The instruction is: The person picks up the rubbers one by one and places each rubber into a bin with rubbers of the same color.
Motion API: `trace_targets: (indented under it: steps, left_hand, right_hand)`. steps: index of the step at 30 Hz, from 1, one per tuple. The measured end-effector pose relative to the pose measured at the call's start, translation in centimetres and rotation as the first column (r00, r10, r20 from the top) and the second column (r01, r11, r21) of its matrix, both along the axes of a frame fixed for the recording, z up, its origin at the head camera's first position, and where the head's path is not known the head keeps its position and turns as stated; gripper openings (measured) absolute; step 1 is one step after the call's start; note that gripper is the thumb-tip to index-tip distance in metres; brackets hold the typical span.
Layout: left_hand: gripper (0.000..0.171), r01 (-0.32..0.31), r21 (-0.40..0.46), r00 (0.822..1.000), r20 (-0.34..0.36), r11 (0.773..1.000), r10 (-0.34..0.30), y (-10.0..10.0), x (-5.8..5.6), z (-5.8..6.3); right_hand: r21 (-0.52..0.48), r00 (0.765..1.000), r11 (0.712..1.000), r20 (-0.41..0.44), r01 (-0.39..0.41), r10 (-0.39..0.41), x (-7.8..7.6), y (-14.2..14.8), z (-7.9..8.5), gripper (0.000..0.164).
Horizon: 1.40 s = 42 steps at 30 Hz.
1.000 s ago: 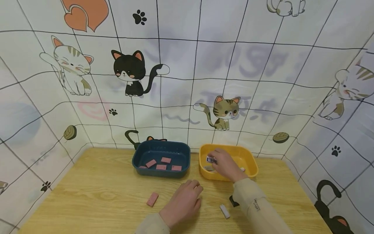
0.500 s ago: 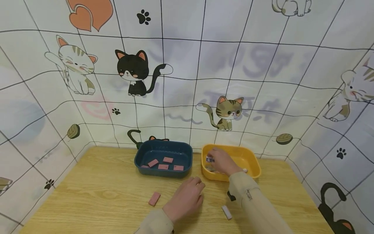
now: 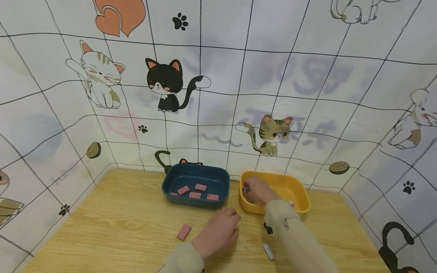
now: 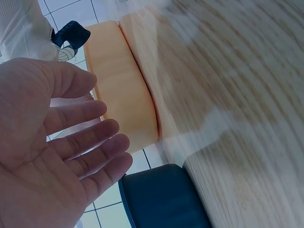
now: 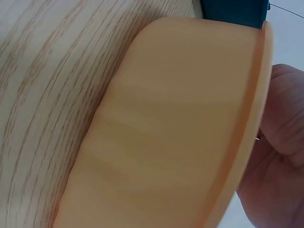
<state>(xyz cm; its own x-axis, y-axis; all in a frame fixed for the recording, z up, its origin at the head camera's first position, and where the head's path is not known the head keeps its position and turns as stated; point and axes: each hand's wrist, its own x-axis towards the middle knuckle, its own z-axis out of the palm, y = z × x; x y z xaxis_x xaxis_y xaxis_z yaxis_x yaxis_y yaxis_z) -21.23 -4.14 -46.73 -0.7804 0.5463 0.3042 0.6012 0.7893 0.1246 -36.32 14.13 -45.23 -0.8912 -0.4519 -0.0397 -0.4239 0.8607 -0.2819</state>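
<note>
My right hand (image 3: 259,189) reaches over the front rim into the yellow tub (image 3: 300,189). Its fingertips pinch a small white block with a dark printed label (image 3: 246,190), low at the tub's left end. In the right wrist view, the tub's wall (image 5: 166,123) hides the fingertips and the block. My left hand (image 3: 218,231) hovers over the table in front of both tubs, holding nothing. The left wrist view shows its palm and loosely bent fingers (image 4: 90,142). A pink block (image 3: 184,232) lies left of it, a white block (image 3: 268,251) to its right.
A dark blue tub (image 3: 196,203) with several pink blocks stands left of the yellow one, against the cat-print wall covering (image 3: 218,106). Another white piece (image 3: 291,203) shows at the yellow tub's front right. Bare wood table (image 3: 112,223) extends to the left.
My right hand has gone lower into the yellow tub with the labelled white block, which now shows less. The left hand stays nearly still. The head view has shifted slightly left.
</note>
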Motion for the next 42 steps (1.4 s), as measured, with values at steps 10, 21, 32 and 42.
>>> trace_targets:
  steps: [10, 21, 32, 42]
  left_hand:
    - [0.020, -0.022, -0.005, 1.000, 0.014, 1.000, 0.022, -0.3, 0.0, 0.0]
    - [0.023, -0.056, -0.010, 0.996, 0.074, 0.998, 0.057, -1.3, 0.5, 0.4]
    - [0.023, -0.081, -0.008, 0.996, 0.023, 0.997, 0.081, -3.5, 1.0, 0.4]
    - [0.025, -0.099, 0.016, 0.995, 0.032, 0.995, 0.099, -4.8, 1.2, 0.5]
  right_hand:
    - [-0.093, 0.995, 0.992, 0.055, 0.086, -0.081, 0.2, 0.7, 0.4, 0.031]
    - [-0.203, 0.996, 0.979, -0.084, -0.006, -0.011, 2.0, 3.1, 1.9, 0.030]
    - [-0.231, 0.988, 0.973, -0.146, 0.015, -0.050, 4.2, 4.6, 2.1, 0.025]
    - [-0.293, 0.968, 0.956, -0.246, -0.024, -0.051, 7.2, 4.7, 1.7, 0.018]
